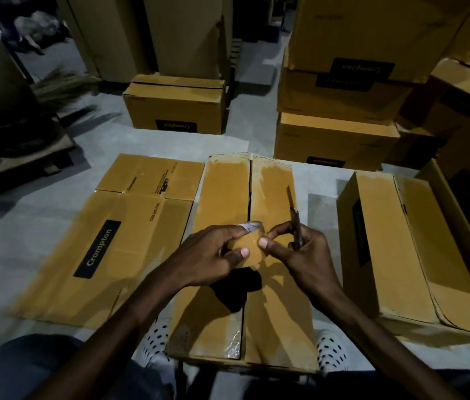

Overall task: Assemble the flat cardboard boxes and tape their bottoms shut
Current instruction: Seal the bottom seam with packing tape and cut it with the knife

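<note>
An assembled cardboard box (222,192) stands bottom-up on the floor between my feet, its two flaps meeting along a centre seam. My left hand (202,255) grips a brown tape roll (249,249) above the box. My right hand (303,249) pinches the roll's surface with thumb and forefinger. Its other fingers hold a thin dark blade (295,217) that points away from me. A flat unfolded box (106,243) with a black label lies to the left.
An assembled box (401,255) lies on its side to the right. More boxes (176,105) stand and stack at the back and right (340,90). A broom (63,88) and dark objects sit at the far left.
</note>
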Tool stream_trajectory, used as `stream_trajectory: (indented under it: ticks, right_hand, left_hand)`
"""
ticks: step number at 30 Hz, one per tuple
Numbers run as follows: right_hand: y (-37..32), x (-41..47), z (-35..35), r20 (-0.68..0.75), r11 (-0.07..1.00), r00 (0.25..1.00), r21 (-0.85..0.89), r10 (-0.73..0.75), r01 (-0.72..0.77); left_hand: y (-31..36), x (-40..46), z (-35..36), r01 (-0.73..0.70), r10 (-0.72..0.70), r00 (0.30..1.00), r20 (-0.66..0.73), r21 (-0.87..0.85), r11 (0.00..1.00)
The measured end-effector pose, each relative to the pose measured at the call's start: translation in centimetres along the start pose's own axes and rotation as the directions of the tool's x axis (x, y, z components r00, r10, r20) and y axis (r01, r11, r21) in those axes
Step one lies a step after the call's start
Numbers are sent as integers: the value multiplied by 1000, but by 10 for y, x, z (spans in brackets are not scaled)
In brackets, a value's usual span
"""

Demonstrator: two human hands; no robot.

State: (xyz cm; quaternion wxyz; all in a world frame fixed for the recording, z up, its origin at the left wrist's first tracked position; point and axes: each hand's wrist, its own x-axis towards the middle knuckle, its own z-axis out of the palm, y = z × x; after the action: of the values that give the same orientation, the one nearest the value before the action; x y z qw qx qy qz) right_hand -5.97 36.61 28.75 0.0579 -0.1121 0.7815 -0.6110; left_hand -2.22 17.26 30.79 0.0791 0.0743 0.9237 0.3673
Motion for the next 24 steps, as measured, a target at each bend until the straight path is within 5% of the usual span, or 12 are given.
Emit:
stream_trajectory:
  ticks: [7, 24]
  right_hand:
    - [-8, 2, -2, 86, 999, 995, 34, -40, 37]
    - [-15, 15, -12, 186, 929, 946, 211, 267, -304]
  left_hand:
    - [-3, 3, 3, 11, -13, 997, -82, -15, 1000]
    - [-11, 12, 6, 69, -84, 965, -247, -70, 995]
